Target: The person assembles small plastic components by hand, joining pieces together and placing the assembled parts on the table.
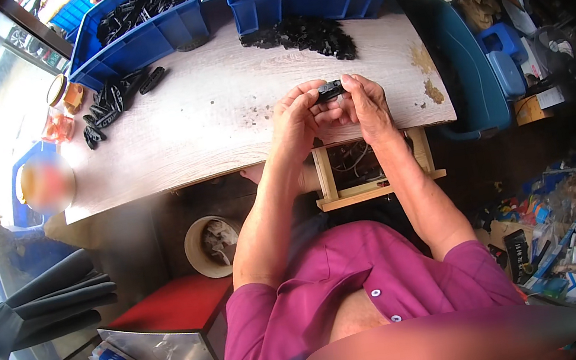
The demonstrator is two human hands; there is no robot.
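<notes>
Between both hands, over the table's front edge, I hold a small black plastic part [330,90]; its exact kind is too small to make out. The fingers of my left hand [298,114] are closed on its left end. At its right end, my right hand [368,103] grips it with thumb and fingers. Beyond my hands, a heap of small black pieces [311,39] lies on the pale wood-grain table [195,119]. A pile of longer black plastic parts [113,98] lies at the table's far left.
Two blue bins [151,32] [305,2] of black parts stand along the back. An open wooden drawer [380,189] juts out below my hands. A teal tub [466,69] stands right of the table, a white bucket [199,258] below it. Jars [59,127] stand at the left edge.
</notes>
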